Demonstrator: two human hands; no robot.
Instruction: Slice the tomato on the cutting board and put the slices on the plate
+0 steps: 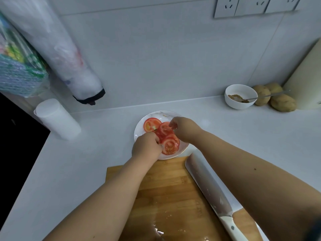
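1. Around the work: a white roll [58,119] stands at the left of the worktop [104,133], and a plastic-wrapped roll [57,49] hangs on the wall above it. At the back right lie three potatoes [274,98] beside a cream board [305,79] leaning on the wall.
2. A knife [210,192] lies along the right edge of the wooden cutting board [170,188], blade pointing toward the plate [139,129]; the right forearm crosses above it.
3. Hidden parts: the left hand [146,146] covers the plate's near-left rim and the edge of the nearest slice, and the right hand [184,129] covers its right side. The knife handle and the board's near end are cut off at the frame's bottom.
4. Grip: the left fingers are curled, pinching the nearest tomato slice; the right fingertips pinch at the middle slice's edge (a little blurred there).
5. Containers: the plate, just beyond the board, holds overlapping tomato slices [165,136]. A white bowl [240,96] holds brown paste and a spoon [265,96], its handle resting over the rim.
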